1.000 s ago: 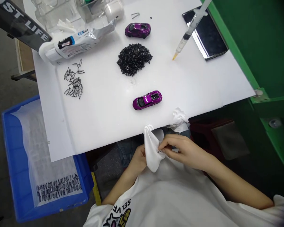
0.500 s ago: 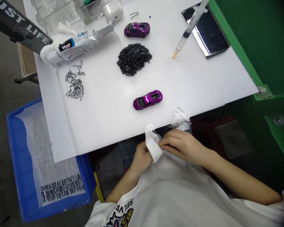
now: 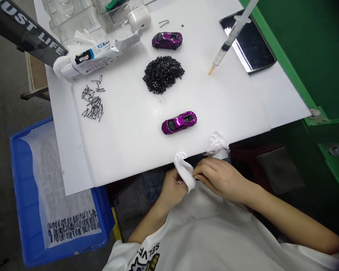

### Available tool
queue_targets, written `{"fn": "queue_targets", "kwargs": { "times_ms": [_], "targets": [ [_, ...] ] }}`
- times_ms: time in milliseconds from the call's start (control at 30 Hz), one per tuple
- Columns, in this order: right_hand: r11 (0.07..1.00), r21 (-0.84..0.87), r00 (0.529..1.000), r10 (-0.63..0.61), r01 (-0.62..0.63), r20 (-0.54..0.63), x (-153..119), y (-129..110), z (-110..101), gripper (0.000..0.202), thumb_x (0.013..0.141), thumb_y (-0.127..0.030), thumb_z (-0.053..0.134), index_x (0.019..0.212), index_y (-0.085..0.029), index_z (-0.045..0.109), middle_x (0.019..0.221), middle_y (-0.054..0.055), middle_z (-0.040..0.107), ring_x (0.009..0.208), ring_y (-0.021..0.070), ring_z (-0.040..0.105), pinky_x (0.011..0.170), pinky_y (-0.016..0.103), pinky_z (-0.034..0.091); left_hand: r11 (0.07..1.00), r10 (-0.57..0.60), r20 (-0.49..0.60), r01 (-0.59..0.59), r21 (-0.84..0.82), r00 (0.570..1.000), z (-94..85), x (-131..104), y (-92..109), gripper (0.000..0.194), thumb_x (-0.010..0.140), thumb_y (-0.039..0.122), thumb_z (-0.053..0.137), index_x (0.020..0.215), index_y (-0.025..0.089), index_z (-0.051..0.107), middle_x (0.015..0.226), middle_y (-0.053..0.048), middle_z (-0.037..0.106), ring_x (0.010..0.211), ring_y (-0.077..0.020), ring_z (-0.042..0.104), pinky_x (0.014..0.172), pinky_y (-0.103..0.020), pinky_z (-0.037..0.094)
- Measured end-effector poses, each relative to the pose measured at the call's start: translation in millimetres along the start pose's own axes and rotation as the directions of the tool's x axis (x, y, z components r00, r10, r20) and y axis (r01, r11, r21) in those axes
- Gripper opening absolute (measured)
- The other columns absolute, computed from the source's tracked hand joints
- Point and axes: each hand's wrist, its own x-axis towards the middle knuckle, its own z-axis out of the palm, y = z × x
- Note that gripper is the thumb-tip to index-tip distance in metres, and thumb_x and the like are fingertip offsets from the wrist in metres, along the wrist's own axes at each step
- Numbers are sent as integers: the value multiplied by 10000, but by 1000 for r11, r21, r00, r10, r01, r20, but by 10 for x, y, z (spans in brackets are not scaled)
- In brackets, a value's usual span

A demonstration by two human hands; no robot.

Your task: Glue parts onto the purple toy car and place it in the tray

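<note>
Two hands pinch a white cloth just under the table edge.

The left hand [image 3: 171, 184] grips the cloth [image 3: 185, 174] from 9 o'clock, and the right hand [image 3: 219, 177] pinches it shut from 3 o'clock. A purple car [image 3: 179, 122] sits on the white table [image 3: 124, 135] at 12 o'clock. Past it lies a black pile [image 3: 163, 73], then a second car [image 3: 167, 40]. A syringe [image 3: 228, 37] points down at 1 o'clock. A blue bin [image 3: 17, 188] sits at 9 o'clock.

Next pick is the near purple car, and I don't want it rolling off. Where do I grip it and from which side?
Take the near car across its flanks, mid-body between the wheels, coming from above. It sits on its wheels, slanted across the board, so turn the fingers square to its long axis. Nothing crowds it.
</note>
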Motion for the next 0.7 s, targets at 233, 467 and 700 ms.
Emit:
{"fn": "queue_targets", "kwargs": {
  "times_ms": [233, 467, 700],
  "targets": [
    [987, 86, 989, 142, -137, -48, -105, 108, -169, 62, 870, -172, 482, 857, -169, 543, 743, 31, 610, 658, 122, 576, 552, 236, 477, 994, 7, 2, -7, 105, 1000, -30, 62, -21, 131, 608, 193, 543, 544, 171, 431, 575, 29, 428, 572, -107, 419, 534, -227, 372],
    [903, 417, 995, 87, -100, 50, -92, 77, -695, 161, 819, -79, 519, 883, -225, 543, 694, -16, 578, 591, 80, 545, 511, 197, 449, 590, 78, 174, -186, 786, 982, -497, -323, 396, 211, 861, 202, 445, 974, 186, 623, 955, -60, 667, 875, -228, 618, 807, -353, 482],
    [925, 378, 943, 98, 32, -318, 521, 60, -935, 153, 816, -127, 551, 856, -271, 585, 749, 9, 603, 703, 135, 576, 599, 290, 491, 301, 550, 218, -435, 849, 806, -603, -303, 1091, 219, 855, 187, 548, 1067, 235, 576, 1004, -6, 687, 897, -149, 651, 811, -241, 521]
  ]
}}
